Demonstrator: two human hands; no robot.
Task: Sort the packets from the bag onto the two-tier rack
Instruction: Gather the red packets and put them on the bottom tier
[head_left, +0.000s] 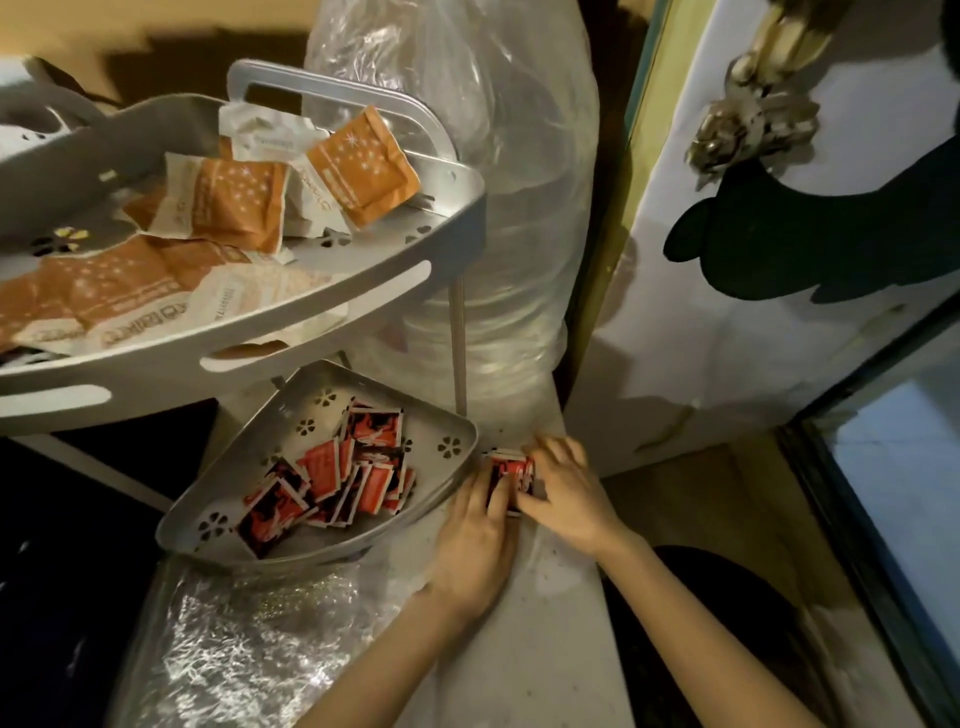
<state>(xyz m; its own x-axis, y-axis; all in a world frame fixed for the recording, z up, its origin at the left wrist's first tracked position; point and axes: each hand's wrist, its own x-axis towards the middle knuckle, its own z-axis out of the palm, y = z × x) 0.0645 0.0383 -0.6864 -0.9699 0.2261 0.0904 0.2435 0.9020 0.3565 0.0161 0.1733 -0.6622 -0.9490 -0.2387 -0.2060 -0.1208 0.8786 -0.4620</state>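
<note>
A grey two-tier corner rack stands at the left. Its upper tier (363, 270) holds several orange and white packets (234, 202). The lower tier (457, 431) holds a heap of small red and black packets (337, 483). Just right of the lower tier's rim, my left hand (475, 545) and my right hand (566, 493) both grip a small stack of red and black packets (511, 475) resting on the white surface. A crumpled clear plastic bag (239, 639) lies flat in front of the rack.
A tall stack wrapped in clear plastic (493, 208) stands behind the rack. A white door (753, 338) with a metal latch (753, 119) is at the right. A dark floor gap lies at the lower right.
</note>
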